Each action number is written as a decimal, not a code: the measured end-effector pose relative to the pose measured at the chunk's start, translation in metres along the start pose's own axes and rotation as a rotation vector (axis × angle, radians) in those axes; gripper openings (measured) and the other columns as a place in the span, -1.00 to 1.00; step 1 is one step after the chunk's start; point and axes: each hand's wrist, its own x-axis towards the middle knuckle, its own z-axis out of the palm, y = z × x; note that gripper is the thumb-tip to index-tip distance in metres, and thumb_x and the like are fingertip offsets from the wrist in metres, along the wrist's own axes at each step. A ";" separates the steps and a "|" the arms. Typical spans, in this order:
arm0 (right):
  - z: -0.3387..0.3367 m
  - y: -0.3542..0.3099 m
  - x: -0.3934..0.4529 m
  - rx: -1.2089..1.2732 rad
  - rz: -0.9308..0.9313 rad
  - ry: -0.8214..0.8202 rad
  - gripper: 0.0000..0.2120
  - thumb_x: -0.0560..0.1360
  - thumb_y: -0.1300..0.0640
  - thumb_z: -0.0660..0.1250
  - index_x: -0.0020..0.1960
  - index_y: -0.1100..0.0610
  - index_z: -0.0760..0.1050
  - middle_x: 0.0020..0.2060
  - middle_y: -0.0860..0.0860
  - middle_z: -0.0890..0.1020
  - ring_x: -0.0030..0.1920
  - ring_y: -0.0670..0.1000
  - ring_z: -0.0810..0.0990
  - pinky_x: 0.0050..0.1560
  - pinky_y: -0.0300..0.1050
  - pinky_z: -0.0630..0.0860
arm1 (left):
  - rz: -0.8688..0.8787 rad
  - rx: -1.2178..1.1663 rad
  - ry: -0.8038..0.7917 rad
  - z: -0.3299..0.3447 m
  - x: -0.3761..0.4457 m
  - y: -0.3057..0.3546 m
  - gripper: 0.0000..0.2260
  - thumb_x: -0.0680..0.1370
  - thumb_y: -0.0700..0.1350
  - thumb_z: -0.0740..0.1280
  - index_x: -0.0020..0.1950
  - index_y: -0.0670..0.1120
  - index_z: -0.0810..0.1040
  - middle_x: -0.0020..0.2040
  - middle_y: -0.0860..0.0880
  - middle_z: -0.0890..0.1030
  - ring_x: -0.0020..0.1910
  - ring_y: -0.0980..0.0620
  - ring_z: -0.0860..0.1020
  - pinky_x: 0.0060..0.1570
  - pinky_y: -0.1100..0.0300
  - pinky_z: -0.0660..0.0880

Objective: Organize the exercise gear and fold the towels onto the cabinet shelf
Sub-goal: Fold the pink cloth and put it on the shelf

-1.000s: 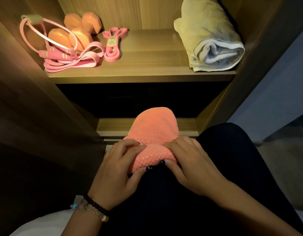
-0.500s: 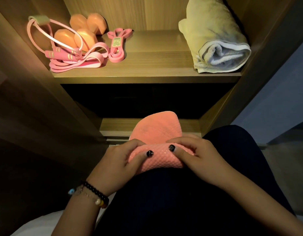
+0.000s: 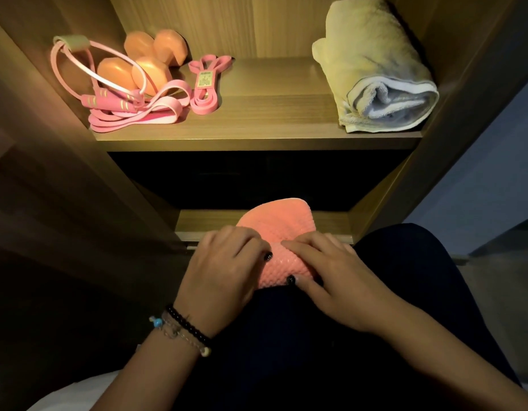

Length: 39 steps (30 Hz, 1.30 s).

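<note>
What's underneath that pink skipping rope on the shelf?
The skipping rope lies over two orange dumbbells and wide pink resistance bands, all on the shelf. Whatever lies beneath that pile is hidden.

two dumbbells (image 3: 144,59), three resistance bands (image 3: 207,84), two towels (image 3: 375,69), two hands (image 3: 224,280)

Dark-painted nails on both hands, beaded bracelets (image 3: 182,330) at the left wrist, dark trousers (image 3: 405,277).

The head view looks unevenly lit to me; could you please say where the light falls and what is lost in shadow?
In the head view, warm light falls on the upper shelf, so the dumbbells and rolled towel read clearly; the compartment below is black; the pink towel and both hands are dim but legible; the wide lens bows the cabinet sides.
</note>
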 end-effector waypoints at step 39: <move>-0.009 0.044 0.095 0.889 0.829 0.292 -0.57 0.32 -0.12 0.52 0.02 0.12 0.52 0.00 0.03 0.59 -0.02 0.01 0.57 -0.25 -0.17 0.46 | -0.703 -0.949 -0.352 0.074 0.068 -0.079 -0.44 0.23 0.46 0.27 0.05 0.15 0.58 0.07 0.10 0.61 0.07 0.11 0.56 0.02 0.16 0.46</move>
